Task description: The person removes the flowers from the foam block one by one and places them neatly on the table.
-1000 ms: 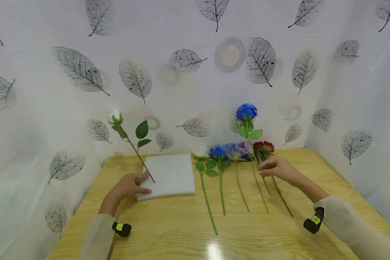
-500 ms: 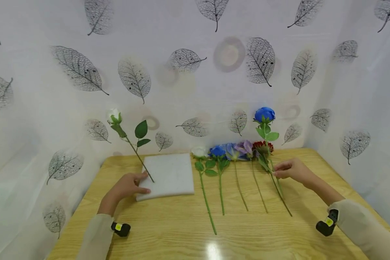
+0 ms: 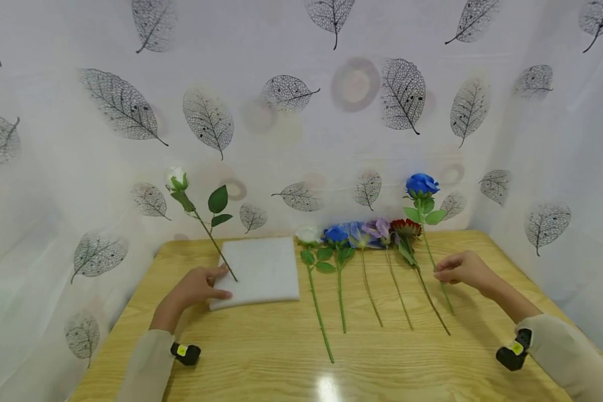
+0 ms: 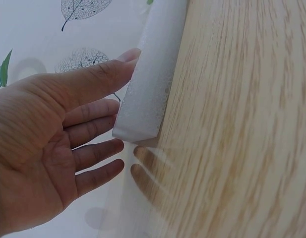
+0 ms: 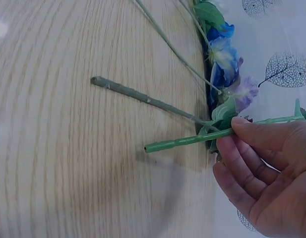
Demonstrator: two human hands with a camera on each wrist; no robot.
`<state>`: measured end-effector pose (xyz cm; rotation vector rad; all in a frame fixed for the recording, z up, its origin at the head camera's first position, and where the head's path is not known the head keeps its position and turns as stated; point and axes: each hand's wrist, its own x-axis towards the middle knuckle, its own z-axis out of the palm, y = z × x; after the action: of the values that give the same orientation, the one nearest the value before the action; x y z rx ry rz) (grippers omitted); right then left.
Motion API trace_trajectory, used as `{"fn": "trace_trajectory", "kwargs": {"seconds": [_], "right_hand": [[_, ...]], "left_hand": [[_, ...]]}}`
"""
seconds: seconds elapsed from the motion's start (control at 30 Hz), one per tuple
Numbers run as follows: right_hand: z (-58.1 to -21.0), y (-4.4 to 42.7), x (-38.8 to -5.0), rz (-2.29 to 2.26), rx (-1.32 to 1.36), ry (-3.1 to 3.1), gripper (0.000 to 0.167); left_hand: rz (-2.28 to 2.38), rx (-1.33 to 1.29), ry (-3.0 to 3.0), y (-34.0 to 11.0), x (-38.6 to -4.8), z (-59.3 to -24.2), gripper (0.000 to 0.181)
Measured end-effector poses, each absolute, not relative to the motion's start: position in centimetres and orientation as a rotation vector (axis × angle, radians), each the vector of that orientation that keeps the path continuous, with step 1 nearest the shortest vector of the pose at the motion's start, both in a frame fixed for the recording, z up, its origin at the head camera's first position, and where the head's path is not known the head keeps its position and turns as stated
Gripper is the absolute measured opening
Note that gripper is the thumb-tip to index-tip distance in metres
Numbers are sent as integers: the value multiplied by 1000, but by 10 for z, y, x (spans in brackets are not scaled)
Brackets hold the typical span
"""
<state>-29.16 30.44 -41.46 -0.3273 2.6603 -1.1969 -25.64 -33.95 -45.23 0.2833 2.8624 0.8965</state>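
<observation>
My left hand (image 3: 193,290) steadies the left edge of a white foam block (image 3: 273,279). In the left wrist view its thumb touches the foam while the other fingers lie fairly straight along the side. A white rose (image 3: 178,181) leans left, its stem's lower end meeting the foam's top. Toward the right, my right hand (image 3: 469,272) pinches the green stem of a blue rose (image 3: 422,185) between thumb and index finger. The rose is held upright, bloom on top; in the right wrist view the cut end of its stem (image 5: 175,143) hangs free beside a darker stem.
A row of flowers lies on the wooden table (image 3: 261,352): a white one (image 3: 309,235), a blue rose (image 3: 335,234), pale blue and purple blooms (image 3: 379,229), and a red flower (image 3: 406,227) nearest my right hand. A leaf-printed curtain (image 3: 291,145) hangs behind.
My right hand has carried the blue rose rightward, from above the purple blooms to past the red flower, and slightly lower. The left hand and the white rose have stayed in place.
</observation>
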Motion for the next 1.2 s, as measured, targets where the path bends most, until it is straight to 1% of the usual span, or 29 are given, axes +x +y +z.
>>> {"fn": "trace_trajectory", "kwargs": {"seconds": [0.33, 0.7, 0.97, 1.2], "right_hand": [[-416, 321, -289, -1153, -220, 2679, 39], [-418, 331, -283, -1141, -144, 2662, 31], [-417, 340, -280, -1097, -102, 2638, 18], [-417, 346, -279, -1070, -79, 2614, 22]], "left_hand": [[907, 284, 2856, -340, -257, -453, 85], [882, 305, 2865, -340, -257, -455, 85], [882, 300, 2869, -339, -256, -454, 83], [885, 297, 2871, -340, -255, -452, 83]]}}
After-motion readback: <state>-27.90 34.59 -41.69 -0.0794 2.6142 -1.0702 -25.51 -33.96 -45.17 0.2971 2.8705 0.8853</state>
